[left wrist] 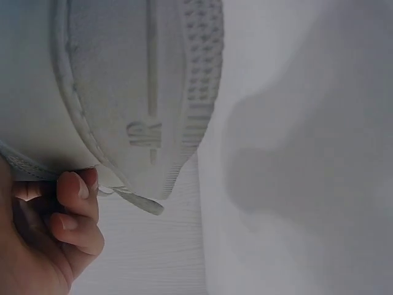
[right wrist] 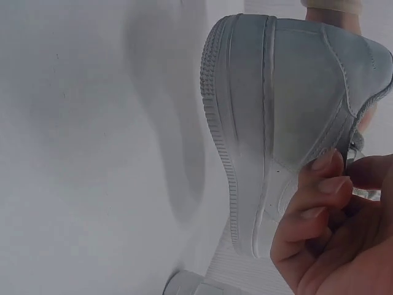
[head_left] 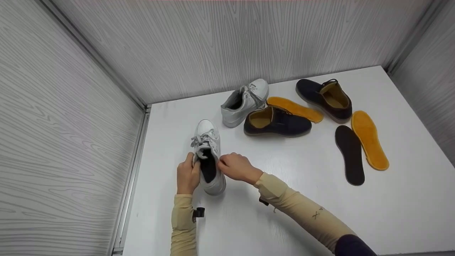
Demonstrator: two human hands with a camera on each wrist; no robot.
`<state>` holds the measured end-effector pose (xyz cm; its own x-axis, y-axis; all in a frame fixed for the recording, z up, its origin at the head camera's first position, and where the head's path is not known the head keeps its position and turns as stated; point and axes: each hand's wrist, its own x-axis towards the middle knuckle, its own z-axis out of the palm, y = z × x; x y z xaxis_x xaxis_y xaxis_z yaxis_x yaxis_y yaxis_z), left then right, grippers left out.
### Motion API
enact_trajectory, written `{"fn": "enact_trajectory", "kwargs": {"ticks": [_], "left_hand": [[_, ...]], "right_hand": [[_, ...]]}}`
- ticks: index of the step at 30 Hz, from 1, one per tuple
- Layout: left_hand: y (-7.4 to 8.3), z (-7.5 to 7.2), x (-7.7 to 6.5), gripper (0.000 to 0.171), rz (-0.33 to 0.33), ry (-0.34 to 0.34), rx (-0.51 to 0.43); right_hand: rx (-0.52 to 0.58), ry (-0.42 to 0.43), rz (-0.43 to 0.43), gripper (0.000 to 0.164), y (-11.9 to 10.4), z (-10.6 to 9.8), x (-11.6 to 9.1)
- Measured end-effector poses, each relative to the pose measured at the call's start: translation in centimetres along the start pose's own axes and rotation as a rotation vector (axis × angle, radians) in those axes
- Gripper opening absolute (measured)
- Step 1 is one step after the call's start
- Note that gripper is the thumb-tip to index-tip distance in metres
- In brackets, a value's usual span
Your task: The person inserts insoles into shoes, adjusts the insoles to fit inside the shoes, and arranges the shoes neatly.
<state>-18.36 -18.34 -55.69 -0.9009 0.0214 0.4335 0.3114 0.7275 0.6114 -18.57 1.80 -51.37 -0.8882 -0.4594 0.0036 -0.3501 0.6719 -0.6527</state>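
A white lace-up sneaker [head_left: 213,187] stands at the left of the white table, its toe pointing away and its dark opening facing up. On the left side of its collar my left hand [head_left: 188,175] grips the edge, thumb toward the inside. Opposite it, my right hand [head_left: 239,166] pinches the right collar edge between thumb and fingers. The right wrist view shows those curled fingertips [right wrist: 324,161] against the sneaker's upper. Near the curled left fingers in the left wrist view, a lace end [left wrist: 142,201] hangs past the sole.
A second white sneaker [head_left: 231,115] stands farther back. Right of it are two dark shoes, one nearer [head_left: 293,125] and one farther back [head_left: 312,90], with an orange insole [head_left: 306,111] between them. At the right lie another orange insole [head_left: 369,140] and a dark insole [head_left: 350,156]. Grey wood-grain panels [head_left: 213,46] enclose the table.
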Motion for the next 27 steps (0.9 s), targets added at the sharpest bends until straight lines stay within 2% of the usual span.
{"fn": "enact_trajectory", "kwargs": {"ticks": [4,8,11,15,18,27], "left_hand": [[-1.4,-0.1,0.9,0.008,-0.022,-0.018,-0.021],[-3.0,-0.4,1.8,0.009,-0.046,-0.029,-0.050],[-4.1,-0.8,2.4,0.011,-0.065,-0.029,-0.067],[-5.3,-0.9,3.4,0.013,-0.081,-0.018,-0.093],[-6.0,-0.7,4.1,0.015,-0.087,-0.010,-0.116],[-7.7,-0.1,6.2,0.020,-0.139,-0.053,-0.119]], "right_hand": [[0.025,-0.020,-0.014,0.032,-0.3,0.2,0.8],[0.039,-0.097,-0.028,0.020,-0.2,0.6,1.0],[0.068,-0.149,-0.057,0.040,0.1,1.2,0.5],[0.236,-0.215,-0.142,0.065,0.2,2.3,0.0],[0.341,-0.261,-0.186,0.071,0.2,2.9,0.0],[0.453,-0.276,-0.153,0.074,0.8,4.1,1.3]]}}
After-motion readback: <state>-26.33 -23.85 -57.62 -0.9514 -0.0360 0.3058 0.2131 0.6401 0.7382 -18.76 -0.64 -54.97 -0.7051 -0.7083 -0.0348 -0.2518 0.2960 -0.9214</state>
